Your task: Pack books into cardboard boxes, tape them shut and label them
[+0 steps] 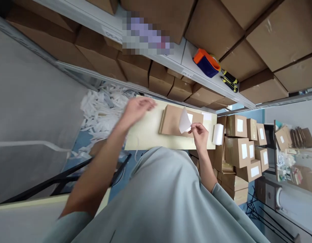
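My right hand point(199, 132) pinches a white label point(184, 120) by its lower right corner. The label is bent and hangs over a flat brown cardboard box point(172, 118) on the pale yellow table point(146, 135). Another white patch shows on the box behind the label. Over the table's left end, my left hand point(138, 107) is raised and slightly blurred, its fingers loosely stretched to the right with nothing visible in them. A white roll point(218, 134) lies at the right end of the table, beyond my right hand.
White paper strips point(102, 108) lie heaped left of the table. Along the back runs a shelf point(182, 55) with cardboard boxes, an orange and blue tape dispenser point(206, 63) and yellow-black cutters point(229, 82). Labelled cartons point(237, 152) are stacked at the right.
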A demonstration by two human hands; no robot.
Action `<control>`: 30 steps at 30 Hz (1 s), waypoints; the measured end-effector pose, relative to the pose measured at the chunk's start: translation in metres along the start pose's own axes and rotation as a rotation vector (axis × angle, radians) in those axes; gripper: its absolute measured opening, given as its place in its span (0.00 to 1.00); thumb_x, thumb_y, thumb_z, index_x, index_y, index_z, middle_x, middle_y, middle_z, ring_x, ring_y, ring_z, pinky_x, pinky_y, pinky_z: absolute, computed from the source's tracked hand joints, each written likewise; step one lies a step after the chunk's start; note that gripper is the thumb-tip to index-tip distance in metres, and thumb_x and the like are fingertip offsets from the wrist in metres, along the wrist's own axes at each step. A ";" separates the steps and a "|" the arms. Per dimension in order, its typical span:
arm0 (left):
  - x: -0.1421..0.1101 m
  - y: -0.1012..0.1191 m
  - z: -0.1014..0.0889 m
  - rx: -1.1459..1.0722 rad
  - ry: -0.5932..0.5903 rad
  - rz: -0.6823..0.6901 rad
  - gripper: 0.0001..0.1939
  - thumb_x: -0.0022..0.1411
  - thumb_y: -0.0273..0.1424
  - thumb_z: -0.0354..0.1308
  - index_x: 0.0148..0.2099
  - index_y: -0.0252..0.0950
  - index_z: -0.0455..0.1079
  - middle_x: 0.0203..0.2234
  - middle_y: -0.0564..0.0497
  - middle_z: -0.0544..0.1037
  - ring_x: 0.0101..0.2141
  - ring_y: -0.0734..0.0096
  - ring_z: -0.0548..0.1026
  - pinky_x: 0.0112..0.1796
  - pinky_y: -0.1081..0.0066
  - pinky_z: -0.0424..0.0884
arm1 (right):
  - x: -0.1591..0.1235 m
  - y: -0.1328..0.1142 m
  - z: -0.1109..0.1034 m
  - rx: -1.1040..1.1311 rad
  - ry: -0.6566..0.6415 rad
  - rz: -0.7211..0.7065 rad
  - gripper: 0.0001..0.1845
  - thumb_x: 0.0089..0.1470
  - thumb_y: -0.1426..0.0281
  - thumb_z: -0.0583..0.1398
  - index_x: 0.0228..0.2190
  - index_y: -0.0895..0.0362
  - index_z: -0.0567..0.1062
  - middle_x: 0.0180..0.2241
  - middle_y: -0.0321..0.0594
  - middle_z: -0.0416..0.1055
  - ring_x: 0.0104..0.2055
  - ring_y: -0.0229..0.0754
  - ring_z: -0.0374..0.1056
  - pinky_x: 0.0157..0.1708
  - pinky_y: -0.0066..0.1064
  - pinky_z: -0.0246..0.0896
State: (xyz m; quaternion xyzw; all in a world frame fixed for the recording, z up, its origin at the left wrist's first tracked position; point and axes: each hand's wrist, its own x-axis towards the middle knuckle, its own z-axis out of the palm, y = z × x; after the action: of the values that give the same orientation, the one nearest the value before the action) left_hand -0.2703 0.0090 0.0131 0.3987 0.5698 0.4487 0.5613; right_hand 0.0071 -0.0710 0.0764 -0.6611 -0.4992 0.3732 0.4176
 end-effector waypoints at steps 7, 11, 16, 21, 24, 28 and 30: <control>-0.078 -0.013 0.126 -0.320 -0.127 -0.211 0.36 0.50 0.63 0.76 0.41 0.36 0.76 0.39 0.40 0.88 0.42 0.56 0.88 0.50 0.55 0.85 | -0.005 0.024 -0.023 -0.400 -0.146 -0.386 0.11 0.70 0.62 0.62 0.36 0.51 0.81 0.36 0.42 0.79 0.36 0.44 0.74 0.45 0.39 0.72; -0.084 -0.019 0.152 -0.271 -0.050 -0.222 0.34 0.48 0.61 0.79 0.39 0.38 0.76 0.36 0.44 0.86 0.42 0.56 0.86 0.46 0.58 0.85 | -0.009 0.054 -0.032 -0.592 -0.226 -0.587 0.11 0.73 0.68 0.61 0.37 0.51 0.82 0.34 0.41 0.79 0.35 0.43 0.74 0.44 0.37 0.70; -0.082 -0.038 0.179 -0.240 0.082 -0.196 0.31 0.45 0.58 0.81 0.35 0.39 0.75 0.33 0.48 0.84 0.37 0.61 0.82 0.39 0.64 0.81 | -0.010 0.080 -0.048 -0.670 -0.344 -0.658 0.11 0.76 0.70 0.61 0.42 0.52 0.85 0.37 0.41 0.82 0.35 0.41 0.76 0.42 0.35 0.71; -0.082 -0.059 0.191 -0.105 0.072 -0.101 0.31 0.49 0.62 0.77 0.36 0.40 0.76 0.33 0.49 0.83 0.36 0.62 0.81 0.39 0.64 0.80 | 0.016 0.084 -0.086 -0.485 -0.377 -0.533 0.12 0.77 0.65 0.62 0.48 0.50 0.88 0.40 0.41 0.83 0.39 0.42 0.79 0.44 0.34 0.75; -0.085 -0.063 0.191 0.035 0.004 -0.040 0.31 0.54 0.64 0.74 0.37 0.40 0.77 0.34 0.48 0.83 0.38 0.60 0.83 0.43 0.61 0.82 | 0.048 0.082 -0.112 -0.440 -0.237 -0.475 0.13 0.77 0.64 0.62 0.49 0.49 0.89 0.42 0.43 0.82 0.42 0.45 0.80 0.46 0.38 0.75; -0.090 -0.058 0.193 0.181 -0.063 0.039 0.29 0.61 0.63 0.69 0.39 0.41 0.78 0.38 0.47 0.85 0.40 0.58 0.84 0.49 0.58 0.83 | 0.086 0.082 -0.134 -0.456 -0.250 -0.459 0.12 0.76 0.64 0.64 0.47 0.47 0.90 0.42 0.42 0.81 0.42 0.45 0.79 0.49 0.39 0.74; -0.091 -0.055 0.195 0.223 -0.084 0.078 0.27 0.64 0.61 0.68 0.40 0.41 0.79 0.41 0.46 0.86 0.42 0.58 0.84 0.51 0.58 0.83 | 0.096 0.082 -0.139 -0.471 -0.323 -0.453 0.11 0.75 0.66 0.65 0.46 0.48 0.90 0.42 0.42 0.81 0.41 0.45 0.78 0.50 0.39 0.73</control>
State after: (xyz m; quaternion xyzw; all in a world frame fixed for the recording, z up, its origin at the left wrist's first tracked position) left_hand -0.0679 -0.0815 -0.0075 0.4988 0.5763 0.3868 0.5191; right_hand 0.1838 -0.0148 0.0453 -0.5443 -0.7648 0.2458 0.2416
